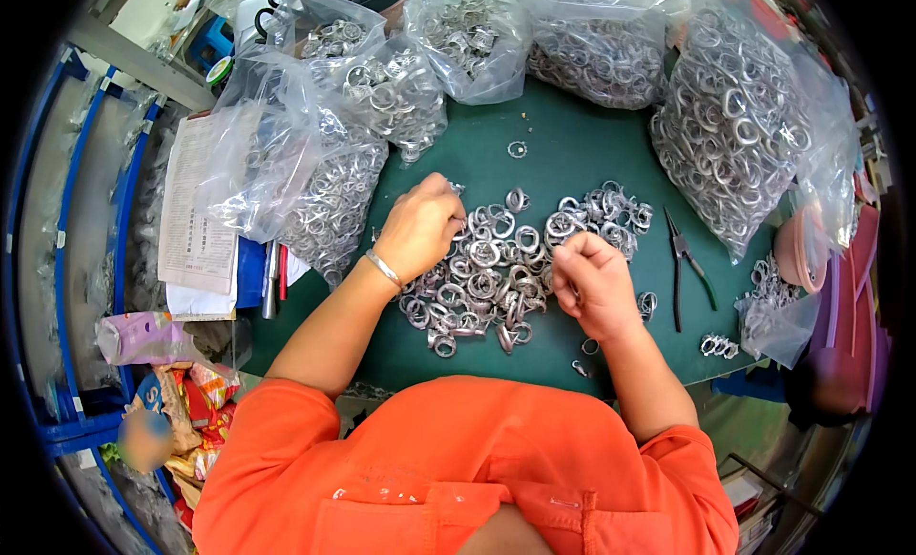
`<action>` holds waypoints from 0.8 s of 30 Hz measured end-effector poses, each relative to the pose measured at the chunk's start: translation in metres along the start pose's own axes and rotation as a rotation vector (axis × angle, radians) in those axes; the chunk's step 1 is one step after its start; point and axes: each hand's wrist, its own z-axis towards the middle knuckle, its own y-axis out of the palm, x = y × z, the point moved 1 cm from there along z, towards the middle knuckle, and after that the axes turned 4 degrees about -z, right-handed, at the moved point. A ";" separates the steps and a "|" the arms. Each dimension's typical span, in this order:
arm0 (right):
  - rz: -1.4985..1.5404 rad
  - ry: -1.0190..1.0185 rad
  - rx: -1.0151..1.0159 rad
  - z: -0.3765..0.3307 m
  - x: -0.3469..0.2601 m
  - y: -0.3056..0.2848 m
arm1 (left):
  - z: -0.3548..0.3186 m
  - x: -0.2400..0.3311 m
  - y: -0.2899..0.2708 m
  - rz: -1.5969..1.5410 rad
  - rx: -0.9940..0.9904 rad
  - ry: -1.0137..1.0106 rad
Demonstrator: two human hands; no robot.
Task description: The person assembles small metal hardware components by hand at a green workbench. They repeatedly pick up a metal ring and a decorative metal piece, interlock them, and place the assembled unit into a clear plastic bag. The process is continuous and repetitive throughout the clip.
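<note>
A broad pile of silver metal rings (482, 278) lies on the green table between my hands. My left hand (425, 226), with a bangle at the wrist, is closed at the pile's upper left edge. Its fingertips are turned down and hidden, and a small silver piece (457, 188) shows just beyond its knuckles. My right hand (596, 283) is also closed, with thumb and fingers curled together at the pile's right side; what they hold, if anything, is hidden. Just beyond it sits a second cluster of rings (611, 211).
Clear bags of rings (730, 125) line the table's far side, more (339, 197) at left. Pliers (679, 259) lie right of my right hand. A pink cup (800, 254) stands at the right edge near a small ring bag (778, 312). Printed papers (197, 207) are at left.
</note>
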 end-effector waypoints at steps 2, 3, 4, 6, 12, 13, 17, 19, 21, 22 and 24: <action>-0.266 -0.095 0.054 0.000 -0.001 0.009 | 0.000 0.004 0.001 -0.076 0.114 0.001; -0.290 -0.129 0.037 0.002 0.001 0.008 | 0.000 0.009 0.000 -0.230 0.148 -0.131; -0.310 -0.160 0.013 0.005 0.004 0.009 | -0.004 0.013 0.000 -0.457 0.152 -0.326; -0.350 -0.206 -0.015 0.008 0.001 0.018 | -0.007 0.026 -0.005 -1.077 0.085 -0.527; -0.511 -0.477 -0.198 0.017 0.022 0.033 | -0.024 0.056 -0.002 -1.135 -0.135 -0.493; -0.359 -0.236 -0.168 0.014 0.016 0.027 | -0.026 0.055 -0.003 -1.225 -0.151 -0.445; 0.260 -0.087 -0.104 0.011 0.013 -0.002 | -0.015 0.050 -0.007 -0.538 -0.059 -0.158; 0.118 -0.098 -0.031 0.009 0.012 -0.004 | -0.015 0.045 0.005 -0.221 -0.035 0.040; -0.214 -0.113 0.004 0.007 0.007 -0.002 | -0.019 0.042 0.017 -0.058 -0.084 0.075; -0.448 -0.192 0.068 0.010 0.007 0.002 | -0.020 0.041 0.020 -0.077 -0.080 0.087; -1.157 -0.773 0.071 0.023 -0.002 0.012 | -0.021 0.037 0.020 -0.105 -0.069 0.105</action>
